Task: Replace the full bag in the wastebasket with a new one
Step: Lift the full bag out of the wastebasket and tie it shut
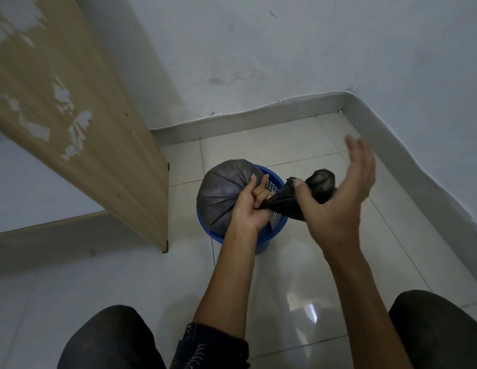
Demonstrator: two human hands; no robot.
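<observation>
Black bag (223,193), one, gripped by left hand (248,210) and right hand (338,206).

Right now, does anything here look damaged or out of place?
Yes: the wooden panel left of the blue wastebasket has pale patches where its finish has peeled off. Nothing looks spilled around the black trash bag.

wastebasket (258,242) partly hidden behind bag (221,193), knees (109,339) cropped
</observation>
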